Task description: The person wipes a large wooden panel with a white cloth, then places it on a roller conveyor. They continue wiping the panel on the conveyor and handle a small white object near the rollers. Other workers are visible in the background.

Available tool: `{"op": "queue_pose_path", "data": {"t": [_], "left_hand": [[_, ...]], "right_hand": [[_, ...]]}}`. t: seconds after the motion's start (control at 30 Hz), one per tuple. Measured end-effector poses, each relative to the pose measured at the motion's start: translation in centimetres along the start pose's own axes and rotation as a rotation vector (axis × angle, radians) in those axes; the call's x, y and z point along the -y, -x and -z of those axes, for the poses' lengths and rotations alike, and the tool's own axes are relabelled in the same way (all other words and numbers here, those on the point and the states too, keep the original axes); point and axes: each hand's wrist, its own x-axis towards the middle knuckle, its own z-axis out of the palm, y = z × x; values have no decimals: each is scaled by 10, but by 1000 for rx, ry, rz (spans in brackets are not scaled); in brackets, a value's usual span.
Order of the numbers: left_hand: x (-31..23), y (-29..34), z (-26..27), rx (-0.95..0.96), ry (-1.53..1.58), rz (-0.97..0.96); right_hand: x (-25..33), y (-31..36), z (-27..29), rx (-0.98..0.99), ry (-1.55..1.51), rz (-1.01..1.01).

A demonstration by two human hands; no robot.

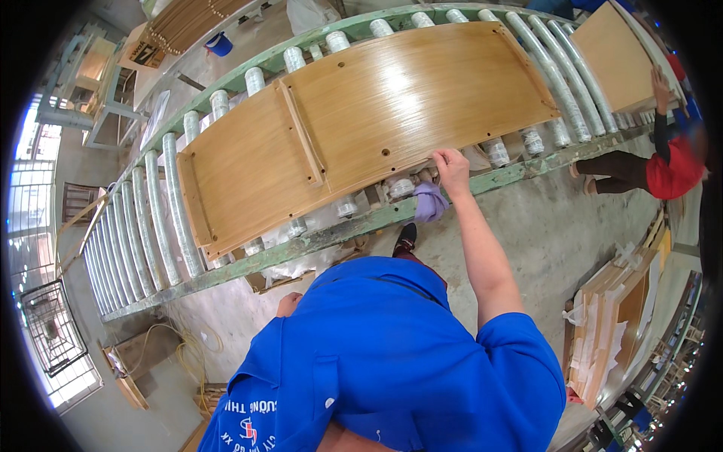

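A long, varnished wooden panel [429,83] lies on the roller conveyor, with narrow cross battens and several small dark holes on its upper face. At its near edge, right of the middle, my right hand [452,172] has its fingers closed on the rim. Just below that hand, a lavender cloth [431,202] hangs over the conveyor's green side rail [361,228]. My left hand [288,303] is down beside my body, away from the panel. Only a small part of it shows past my blue shirt, and its fingers are hidden.
Plastic-wrapped rollers [177,203] run out on both sides of the panel. At the far right a person in red [674,169] touches another wooden panel [614,56]. Stacked boards [610,324] stand on the floor at right. A blue bucket [219,44] sits beyond the conveyor.
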Motion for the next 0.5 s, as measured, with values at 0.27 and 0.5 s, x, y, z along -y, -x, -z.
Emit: {"op": "queue_pose_path", "data": {"t": [0.27,0.5], "left_hand": [[-39,0,-17,-3,14,12],[-65,3,-37,1,35,50]], "right_hand": [[-60,-40,55,-122,114,-12],[-92,-63,94,-146,143,-73]]}}
